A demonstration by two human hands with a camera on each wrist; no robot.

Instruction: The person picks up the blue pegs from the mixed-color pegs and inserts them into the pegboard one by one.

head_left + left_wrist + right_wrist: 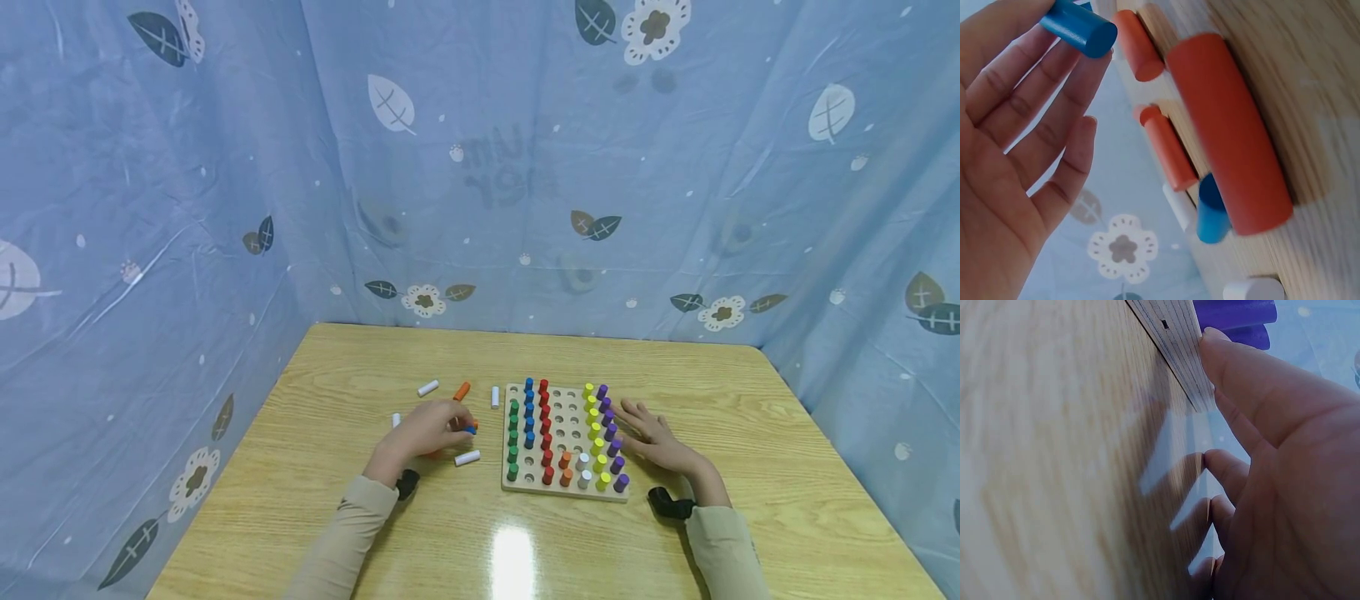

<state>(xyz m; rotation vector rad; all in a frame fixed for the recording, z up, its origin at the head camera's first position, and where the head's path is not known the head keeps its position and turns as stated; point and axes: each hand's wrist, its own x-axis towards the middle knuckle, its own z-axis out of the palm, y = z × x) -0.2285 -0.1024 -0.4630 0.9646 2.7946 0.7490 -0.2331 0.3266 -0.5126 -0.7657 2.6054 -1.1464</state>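
Observation:
A blue peg [1079, 28] is pinched between the thumb and fingertips of my left hand [431, 429], just above the table left of the pegboard. Around that hand lie orange pegs [1229, 134], another blue peg [1212, 212] and white pegs [467, 457]. The wooden pegboard [525, 487] holds columns of green, blue, red, orange, white, yellow and purple pegs, with some holes bare. My right hand [654, 437] rests at the board's right side, its fingers spread. In the right wrist view the thumb touches the board's edge [1172, 344] near purple pegs [1235, 315].
The wooden table [600, 550] is bordered at the back and sides by a blue patterned curtain [525, 167]. White pegs [428, 387] and an orange peg [462, 390] lie behind the left hand. Another white peg [495, 397] lies by the board's left edge.

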